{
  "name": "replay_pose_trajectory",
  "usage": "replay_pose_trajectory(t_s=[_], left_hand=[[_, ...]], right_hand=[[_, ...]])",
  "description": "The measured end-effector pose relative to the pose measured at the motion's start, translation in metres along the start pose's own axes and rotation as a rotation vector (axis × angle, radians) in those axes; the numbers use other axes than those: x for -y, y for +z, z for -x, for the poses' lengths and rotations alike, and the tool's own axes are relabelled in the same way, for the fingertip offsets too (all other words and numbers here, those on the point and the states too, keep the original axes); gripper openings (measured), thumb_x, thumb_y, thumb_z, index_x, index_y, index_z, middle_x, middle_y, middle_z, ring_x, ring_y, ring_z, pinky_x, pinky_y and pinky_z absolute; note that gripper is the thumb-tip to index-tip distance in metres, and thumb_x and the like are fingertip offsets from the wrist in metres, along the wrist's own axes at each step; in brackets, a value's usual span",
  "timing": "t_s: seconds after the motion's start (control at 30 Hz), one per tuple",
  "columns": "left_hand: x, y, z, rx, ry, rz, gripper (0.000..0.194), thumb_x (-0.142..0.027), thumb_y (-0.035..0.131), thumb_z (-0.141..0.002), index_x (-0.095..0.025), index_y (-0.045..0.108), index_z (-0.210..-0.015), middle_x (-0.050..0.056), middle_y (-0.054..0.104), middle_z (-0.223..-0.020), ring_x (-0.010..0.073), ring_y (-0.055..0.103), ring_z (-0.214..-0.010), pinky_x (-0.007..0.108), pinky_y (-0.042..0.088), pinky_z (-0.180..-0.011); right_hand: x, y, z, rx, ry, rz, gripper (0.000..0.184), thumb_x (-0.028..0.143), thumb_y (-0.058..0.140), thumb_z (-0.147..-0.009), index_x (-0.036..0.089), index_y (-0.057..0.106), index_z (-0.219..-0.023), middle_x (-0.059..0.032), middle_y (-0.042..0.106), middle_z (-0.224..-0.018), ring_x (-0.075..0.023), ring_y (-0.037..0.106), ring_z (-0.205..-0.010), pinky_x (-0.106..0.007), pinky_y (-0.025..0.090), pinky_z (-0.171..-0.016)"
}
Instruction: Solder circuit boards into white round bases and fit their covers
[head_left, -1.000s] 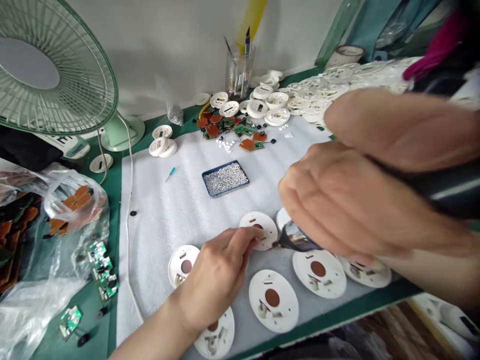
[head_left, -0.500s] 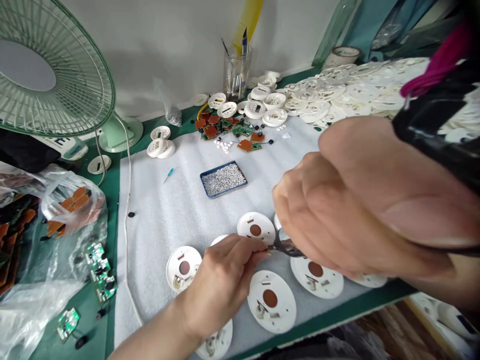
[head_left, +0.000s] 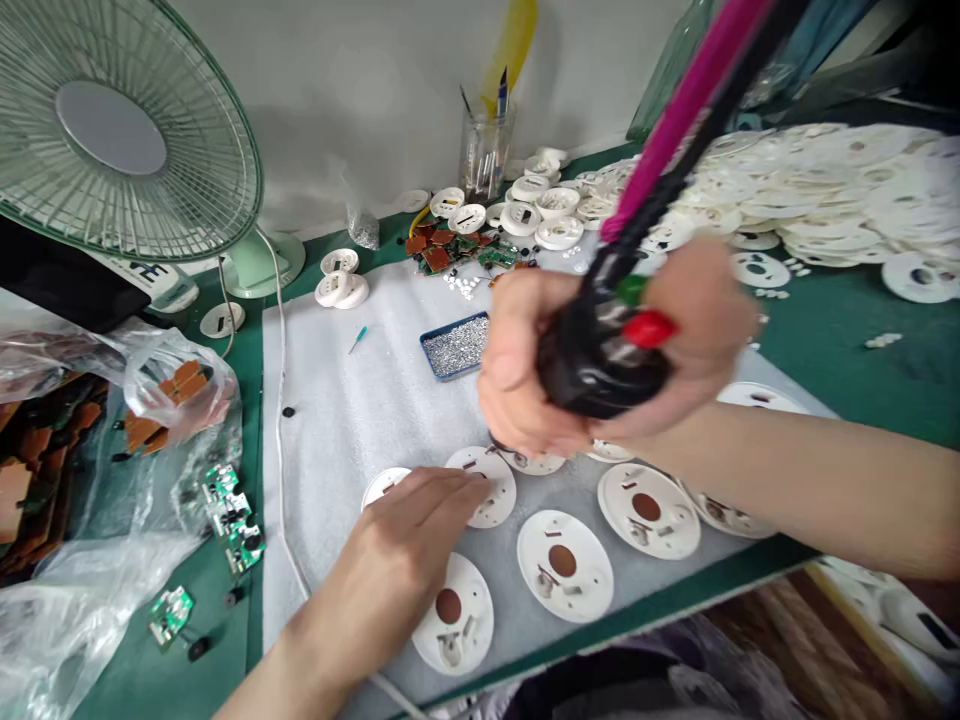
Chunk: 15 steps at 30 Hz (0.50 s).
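Observation:
My right hand [head_left: 525,370], smeared by motion, is wrapped round a black power screwdriver [head_left: 600,375] with a red knob and a green part on its end. A magenta hose [head_left: 675,110] and a black cord run up from the tool. Its tip is hidden under the hand. My left hand [head_left: 412,530] lies with its fingers stretched over a white round plastic cover [head_left: 499,495]; its thumb is hidden. Nearby sit several similar covers with brown round centres, among them one cover [head_left: 562,598] in front and another [head_left: 671,535] to the right.
A blue tray [head_left: 454,350] of tiny silver pieces and a small teal screwdriver [head_left: 360,337] lie on the foam sheet [head_left: 330,440]. Circuit boards [head_left: 232,515], a bagged pile [head_left: 45,440] and a fan [head_left: 112,125] are left. White rings [head_left: 847,170] are heaped back right.
My right hand has lifted the screwdriver up and away from my left fingertips, and its end with the red knob now shows. My left fingers have straightened over a cover. The view has shifted.

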<state>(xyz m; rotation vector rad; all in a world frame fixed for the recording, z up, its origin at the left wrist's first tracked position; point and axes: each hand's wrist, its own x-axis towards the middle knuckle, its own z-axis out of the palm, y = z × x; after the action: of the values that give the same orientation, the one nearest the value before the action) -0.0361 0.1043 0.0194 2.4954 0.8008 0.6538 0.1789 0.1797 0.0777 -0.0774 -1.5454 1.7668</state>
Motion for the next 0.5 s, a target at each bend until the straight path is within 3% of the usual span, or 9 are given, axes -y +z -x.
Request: replay_pose_trajectory(t_s=[0.07,0.17,0.27,0.37,0.43,0.5], left_hand=[[0.003,0.011,0.001,-0.027,0.032,-0.012,0.038,0.002,0.042,-0.093,-0.010,0.057,-0.125,0.011,0.072,-0.114,0.0227,0.066,-0.109,0.038,0.061,-0.090],[0.004,0.019,0.002,-0.065,0.033,-0.033,0.033,0.002,0.044,-0.093,-0.009,0.059,-0.120,0.011,0.074,-0.113,0.0225,0.068,-0.109,0.036,0.061,-0.092],[0.001,0.019,0.003,-0.063,0.031,-0.075,0.032,0.002,0.044,-0.093,-0.007,0.059,-0.120,0.012,0.074,-0.112,0.0234,0.068,-0.110,0.036,0.061,-0.091],[-0.002,0.019,0.003,-0.044,-0.019,-0.118,0.031,0.001,0.043,-0.094,-0.008,0.058,-0.120,0.012,0.074,-0.102,0.0233,0.072,-0.097,0.035,0.063,-0.080],[-0.003,0.021,0.004,-0.039,-0.068,-0.119,0.029,-0.001,0.042,-0.096,-0.011,0.058,-0.117,0.009,0.072,-0.093,0.0214,0.071,-0.086,0.034,0.063,-0.074],[-0.003,0.024,0.004,-0.079,-0.119,-0.072,0.023,-0.005,0.044,-0.098,-0.014,0.060,-0.112,0.005,0.071,-0.088,0.0187,0.070,-0.080,0.031,0.061,-0.071]], right_hand=[[-0.017,0.002,-0.011,0.021,-0.100,-0.107,0.047,0.053,0.033,-0.099,0.009,0.047,-0.093,0.0051,0.042,-0.049,-0.0035,0.043,-0.044,-0.014,0.039,-0.048],[-0.030,0.000,-0.016,0.040,-0.085,-0.113,0.052,0.059,0.037,-0.097,0.008,0.048,-0.094,0.0051,0.040,-0.047,-0.0048,0.043,-0.042,-0.015,0.038,-0.045],[-0.029,0.004,-0.013,0.020,0.026,-0.118,0.045,0.054,0.045,-0.095,0.009,0.048,-0.090,0.0035,0.043,-0.050,-0.0051,0.045,-0.045,-0.017,0.040,-0.047],[-0.024,0.017,-0.008,-0.042,0.164,-0.104,0.043,0.048,0.061,-0.089,0.006,0.051,-0.089,0.0011,0.050,-0.061,-0.0027,0.047,-0.051,-0.014,0.038,-0.048],[-0.021,0.021,-0.006,-0.051,0.127,-0.100,0.036,0.039,0.063,-0.089,0.004,0.054,-0.095,0.0018,0.053,-0.066,-0.0004,0.047,-0.052,-0.011,0.036,-0.047],[-0.015,0.016,-0.005,-0.003,0.067,-0.101,0.027,0.032,0.053,-0.094,0.007,0.055,-0.102,0.0037,0.054,-0.065,-0.0001,0.049,-0.053,-0.010,0.039,-0.051]])
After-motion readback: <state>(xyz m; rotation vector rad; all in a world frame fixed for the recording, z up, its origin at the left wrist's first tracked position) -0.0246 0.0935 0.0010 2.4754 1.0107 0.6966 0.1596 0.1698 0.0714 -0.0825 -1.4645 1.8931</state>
